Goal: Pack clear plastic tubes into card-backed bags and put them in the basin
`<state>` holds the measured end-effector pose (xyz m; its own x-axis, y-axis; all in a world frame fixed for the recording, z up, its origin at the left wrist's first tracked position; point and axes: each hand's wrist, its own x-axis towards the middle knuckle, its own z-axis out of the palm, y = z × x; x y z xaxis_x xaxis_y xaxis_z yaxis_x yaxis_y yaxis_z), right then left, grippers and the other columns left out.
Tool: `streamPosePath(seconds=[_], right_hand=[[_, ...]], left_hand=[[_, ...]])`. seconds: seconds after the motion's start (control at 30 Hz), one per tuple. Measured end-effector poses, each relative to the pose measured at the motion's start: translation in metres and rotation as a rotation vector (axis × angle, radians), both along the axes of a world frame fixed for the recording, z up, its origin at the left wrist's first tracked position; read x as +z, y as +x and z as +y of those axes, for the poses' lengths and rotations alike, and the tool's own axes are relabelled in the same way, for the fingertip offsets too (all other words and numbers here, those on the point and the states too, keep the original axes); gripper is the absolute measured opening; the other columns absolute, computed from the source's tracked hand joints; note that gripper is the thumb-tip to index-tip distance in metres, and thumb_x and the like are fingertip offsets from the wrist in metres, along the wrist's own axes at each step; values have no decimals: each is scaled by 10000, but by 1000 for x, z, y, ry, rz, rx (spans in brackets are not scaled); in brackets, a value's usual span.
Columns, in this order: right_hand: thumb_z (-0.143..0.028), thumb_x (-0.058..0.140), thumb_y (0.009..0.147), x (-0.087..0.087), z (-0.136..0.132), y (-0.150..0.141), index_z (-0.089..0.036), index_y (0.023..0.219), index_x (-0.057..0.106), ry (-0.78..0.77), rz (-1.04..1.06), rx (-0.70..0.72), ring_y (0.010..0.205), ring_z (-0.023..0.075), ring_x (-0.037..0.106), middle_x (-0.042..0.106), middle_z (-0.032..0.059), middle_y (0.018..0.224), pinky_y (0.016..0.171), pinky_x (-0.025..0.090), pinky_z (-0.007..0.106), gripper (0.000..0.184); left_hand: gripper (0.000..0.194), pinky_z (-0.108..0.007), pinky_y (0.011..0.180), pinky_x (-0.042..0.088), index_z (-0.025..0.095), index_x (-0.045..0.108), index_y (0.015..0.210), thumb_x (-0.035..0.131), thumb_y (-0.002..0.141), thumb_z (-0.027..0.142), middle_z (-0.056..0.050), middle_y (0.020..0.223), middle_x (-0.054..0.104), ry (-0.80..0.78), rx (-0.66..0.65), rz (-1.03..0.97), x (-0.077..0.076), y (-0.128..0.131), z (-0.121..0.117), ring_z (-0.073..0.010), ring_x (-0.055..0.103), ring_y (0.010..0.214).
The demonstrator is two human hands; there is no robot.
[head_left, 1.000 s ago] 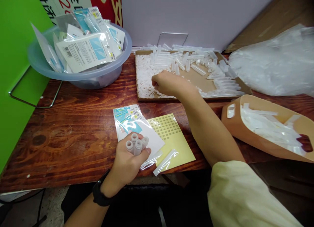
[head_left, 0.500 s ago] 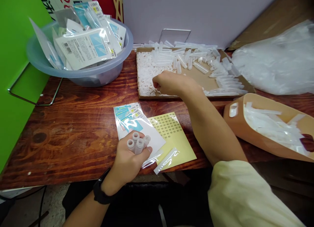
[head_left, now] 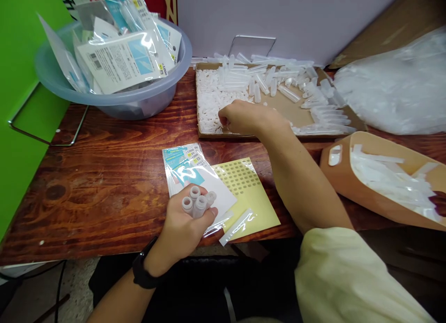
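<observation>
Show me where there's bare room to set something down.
The table is barest between the basin, the packets and its near edge. A narrower strip separates basin from cardboard tray. It is crowded rightward: the right hand at the tray's white pieces, then the tan bin and plastic bag.

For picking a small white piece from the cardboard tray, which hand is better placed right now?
The right hand, I'd judge: it is at the white pieces in the cardboard tray, while the left hand holds several tubes nearer the body.
</observation>
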<state>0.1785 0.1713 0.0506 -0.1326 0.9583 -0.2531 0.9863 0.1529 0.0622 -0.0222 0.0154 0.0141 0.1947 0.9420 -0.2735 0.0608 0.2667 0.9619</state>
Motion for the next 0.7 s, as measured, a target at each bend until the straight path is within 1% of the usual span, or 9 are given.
streamPosePath(seconds=[0.2,0.33,0.43,0.53,0.63,0.7], right_hand=[[-290,660,812,7,-2,0,-192,862,665,-12,-76,-30,784,200,585,617,89,925,613,398,281,111],[-310,635,830,14,-3,3,-184,861,661,-43,-107,-81,783,223,596,625,101,918,620,399,306,132],[-287,629,831,17,-3,7,-195,851,666,-51,-113,-117,801,241,603,634,100,924,642,402,325,102],[-269,655,807,14,-1,13,-215,832,677,-39,-84,-129,852,258,601,644,90,929,672,404,332,64],[-267,678,783,6,3,22,-223,815,683,-24,-40,-126,896,266,592,648,79,909,696,402,329,55],[-264,693,765,0,7,29,-217,804,682,-23,24,-139,923,273,583,647,78,893,711,401,329,62]], left_hand=[[140,-220,537,434,162,561,701,676,631,201,22,639,537,-4,-9,7,-1,-1,-1,-102,503,578],[127,-215,538,427,165,558,691,671,642,198,22,646,531,15,-6,13,-1,-3,-1,-99,495,586],[124,-218,538,427,167,560,683,674,646,201,18,652,533,45,-9,23,-1,-3,-2,-104,500,597],[123,-220,532,424,170,563,682,676,645,203,16,641,532,57,-6,27,-2,-4,-1,-113,509,604],[122,-215,522,418,172,561,674,675,646,205,15,630,529,74,-2,33,-2,-4,-1,-119,515,616],[121,-212,524,417,172,560,667,675,647,205,15,635,528,78,-4,38,-2,-4,-1,-116,511,620]])
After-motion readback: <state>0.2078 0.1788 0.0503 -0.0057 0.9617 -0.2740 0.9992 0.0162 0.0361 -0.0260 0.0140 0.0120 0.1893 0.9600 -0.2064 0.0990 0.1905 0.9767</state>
